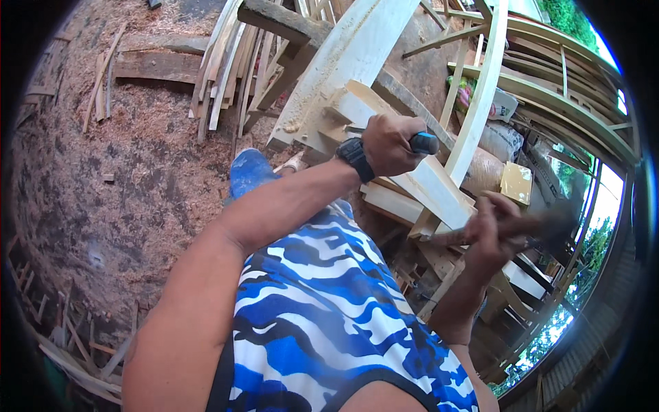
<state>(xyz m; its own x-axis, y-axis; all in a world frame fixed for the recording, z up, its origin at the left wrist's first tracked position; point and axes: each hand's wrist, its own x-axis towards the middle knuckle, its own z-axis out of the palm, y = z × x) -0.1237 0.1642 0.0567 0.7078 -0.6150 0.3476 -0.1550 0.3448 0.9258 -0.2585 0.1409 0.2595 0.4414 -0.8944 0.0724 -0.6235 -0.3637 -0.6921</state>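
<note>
My left hand (pixel 392 143), with a black watch on its wrist, is closed round a chisel (pixel 424 143). The chisel's blue and black handle end sticks out on the right of the fist, and its blade points left to the pale timber piece (pixel 432 191) underneath. At the right, my right hand (pixel 491 226) grips a wooden-handled hammer (pixel 549 225). Motion smears the hammer's dark head, so its exact shape is unclear. A long pale plank (pixel 347 58) with sawdust on it runs away from the timber piece toward the far edge.
Wood shavings cover the floor (pixel 137 220) on the left. Thin wooden strips (pixel 223 69) lean beside a dark beam (pixel 274 24). A long pale rail (pixel 480 103) crosses on the right, near sacks (pixel 501 141) and a yellowish block (pixel 516 182). A blue boot (pixel 250 172) stands below the plank.
</note>
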